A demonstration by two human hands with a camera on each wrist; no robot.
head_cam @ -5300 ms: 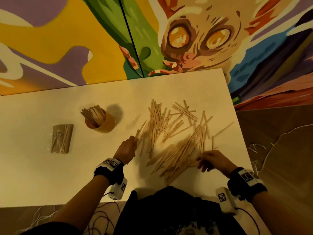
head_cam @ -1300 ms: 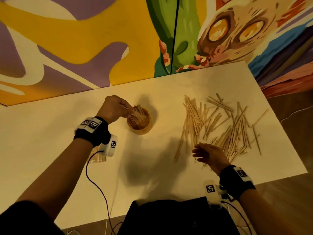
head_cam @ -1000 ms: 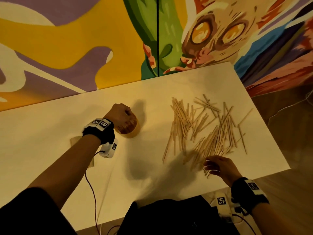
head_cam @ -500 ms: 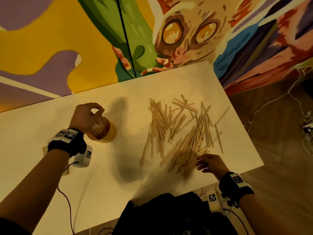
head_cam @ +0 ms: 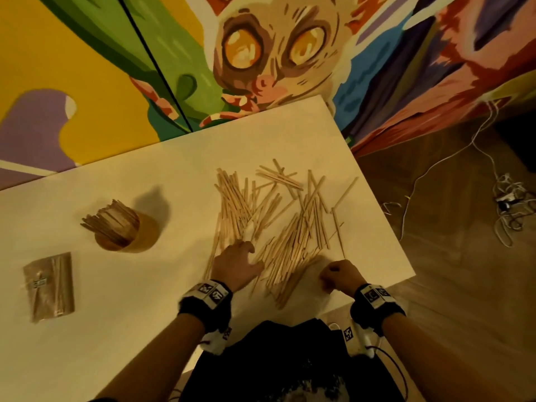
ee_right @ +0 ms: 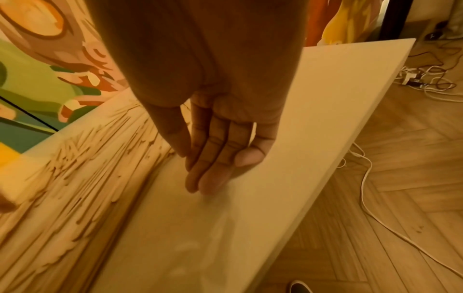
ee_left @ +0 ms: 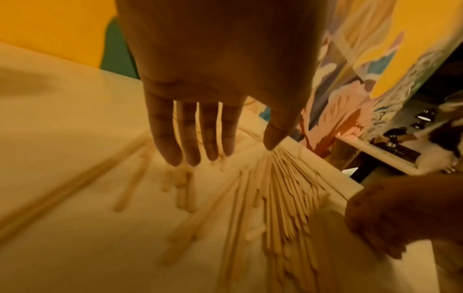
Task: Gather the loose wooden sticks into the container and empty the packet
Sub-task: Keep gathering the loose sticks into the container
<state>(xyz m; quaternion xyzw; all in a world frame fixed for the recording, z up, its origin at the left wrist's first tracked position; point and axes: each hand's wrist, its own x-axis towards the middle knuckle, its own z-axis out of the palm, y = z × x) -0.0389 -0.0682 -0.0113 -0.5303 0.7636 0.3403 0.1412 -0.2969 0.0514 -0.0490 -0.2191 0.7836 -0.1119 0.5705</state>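
Observation:
Several loose wooden sticks [head_cam: 278,221] lie scattered on the right half of the white table [head_cam: 139,338]. A round wooden container [head_cam: 127,233] holding a bundle of sticks stands to the left. The clear packet [head_cam: 49,285] of sticks lies flat at the far left. My left hand [head_cam: 240,256] rests with straight fingers on the near left part of the pile, and the left wrist view shows this left hand [ee_left: 230,154] holding nothing. My right hand [head_cam: 338,274] is at the pile's near right end. In the right wrist view its fingers [ee_right: 208,178] touch bare table beside the sticks [ee_right: 75,178].
The table's right edge [head_cam: 385,227] runs close past the sticks, and its near edge is just behind my right hand. Loose cables [head_cam: 507,204] lie on the wooden floor to the right. A painted wall stands behind the table.
My left hand left the container, where it put sticks in, and came back right to the near left of the pile. My right hand stayed at the pile's near right end.

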